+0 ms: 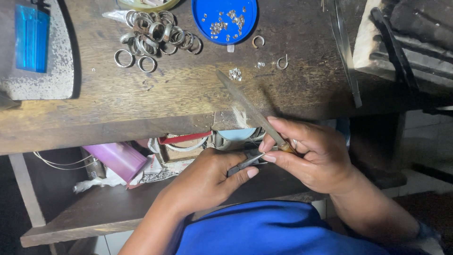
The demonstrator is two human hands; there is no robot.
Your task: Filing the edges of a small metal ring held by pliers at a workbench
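Fingers of my right hand close round the brownish handle of a long, flat grey metal file, whose blade slants up and away from the handle, across the edge of the worn wooden bench. My left hand is curled shut on a pair of small grey pliers, thumb laid along them, their tip just beside my right fingertips; whatever they pinch is too small to tell. Both hands meet below the bench edge, above my blue shirt.

Up the bench from the file's tip lie a heap of silver rings, a round blue lid holding small clear stones, and two open ring shanks close to the lid. A blue lighter rests on a speckled grey pad at the far left end. Under the bench, a lower shelf holds a pink plastic case and loose clutter, partly hidden by my left hand.
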